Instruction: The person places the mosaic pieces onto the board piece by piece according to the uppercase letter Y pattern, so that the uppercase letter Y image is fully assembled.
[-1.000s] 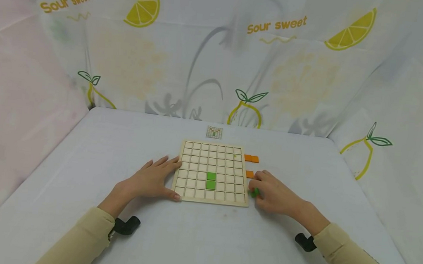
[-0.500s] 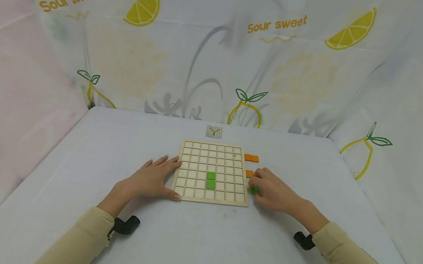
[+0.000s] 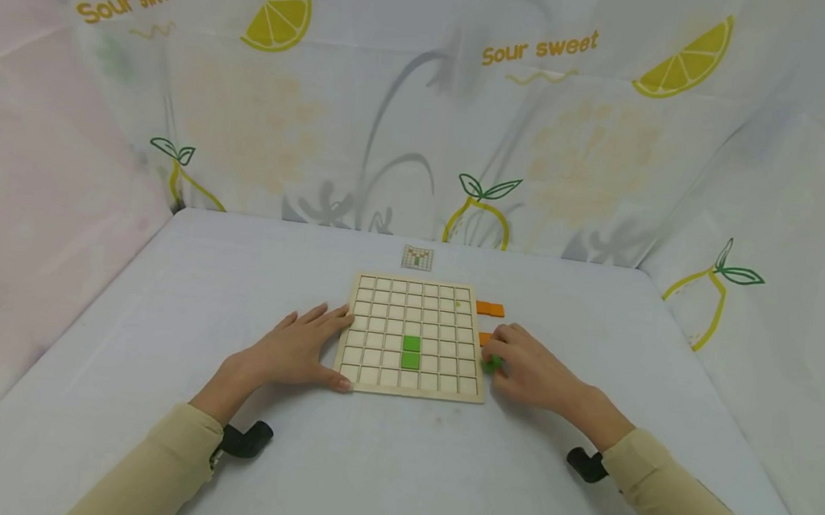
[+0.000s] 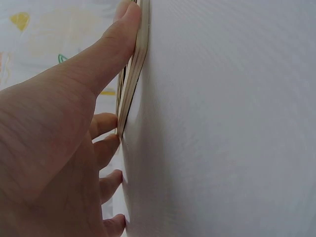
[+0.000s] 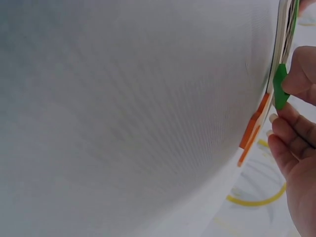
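A wooden grid board [image 3: 374, 377] lies flat on the white table, with two green square tiles [image 3: 411, 352] set one above the other in its middle column. My left hand [image 3: 296, 349] rests with spread fingers along the board's left edge, its thumb at the near left corner. Just off the right edge, my right hand [image 3: 535, 368] pinches a green tile [image 5: 280, 86] between thumb and fingertips. In the right wrist view that tile is tilted up, close beside the board. Orange tiles [image 3: 490, 309] lie by the board's right side, one partly hidden behind the right hand.
A small printed pattern card [image 3: 416, 258] lies beyond the board's far edge. A white cloth backdrop with lemon drawings [image 3: 484, 223] rises behind the table [image 3: 396, 466]. Each wrist wears a black camera mount [image 3: 247, 440].
My right hand has shifted slightly left and away from me with the green tile, coming closer to the board's right edge and covering more of an orange tile. The left hand stays put.
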`<state>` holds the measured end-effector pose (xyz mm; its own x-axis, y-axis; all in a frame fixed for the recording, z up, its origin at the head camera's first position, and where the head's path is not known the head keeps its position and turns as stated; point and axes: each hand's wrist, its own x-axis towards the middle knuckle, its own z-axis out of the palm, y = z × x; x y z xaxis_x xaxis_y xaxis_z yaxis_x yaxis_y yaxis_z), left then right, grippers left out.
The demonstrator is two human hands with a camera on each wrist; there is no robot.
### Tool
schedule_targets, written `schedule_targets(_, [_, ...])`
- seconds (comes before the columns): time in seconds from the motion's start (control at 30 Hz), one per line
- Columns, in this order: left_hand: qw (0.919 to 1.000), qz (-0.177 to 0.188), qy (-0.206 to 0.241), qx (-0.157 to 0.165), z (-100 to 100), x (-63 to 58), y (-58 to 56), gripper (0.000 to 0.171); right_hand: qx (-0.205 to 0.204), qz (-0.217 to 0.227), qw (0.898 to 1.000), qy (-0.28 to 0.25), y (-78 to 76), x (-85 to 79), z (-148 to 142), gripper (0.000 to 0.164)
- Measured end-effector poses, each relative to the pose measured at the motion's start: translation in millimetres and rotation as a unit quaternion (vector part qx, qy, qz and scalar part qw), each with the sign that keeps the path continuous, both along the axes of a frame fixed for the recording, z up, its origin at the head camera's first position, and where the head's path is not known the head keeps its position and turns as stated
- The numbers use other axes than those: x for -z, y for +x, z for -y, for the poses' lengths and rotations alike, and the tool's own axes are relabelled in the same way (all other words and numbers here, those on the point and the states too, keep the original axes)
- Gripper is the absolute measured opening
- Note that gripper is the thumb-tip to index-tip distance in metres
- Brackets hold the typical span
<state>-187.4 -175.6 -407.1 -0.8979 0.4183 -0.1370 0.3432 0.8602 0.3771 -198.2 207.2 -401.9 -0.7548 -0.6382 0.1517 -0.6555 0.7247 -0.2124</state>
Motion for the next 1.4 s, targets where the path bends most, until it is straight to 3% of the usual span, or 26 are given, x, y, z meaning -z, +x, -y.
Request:
schedule_targets(0.8, [1.0, 0.003, -0.001, 0.0, 1, 3.2, -2.2, 0.115, 0.002, 0.006, 1.0, -0.007, -16.4, -3.3, 6, 0.025])
schedule_targets(1.4, [1.0, 0.005, 0.0, 0.001, 1, 3.2, -3.1, 0.114, -0.017, -0.021, 0.999, -0.017, -31.2, -0.8, 17, 0.02])
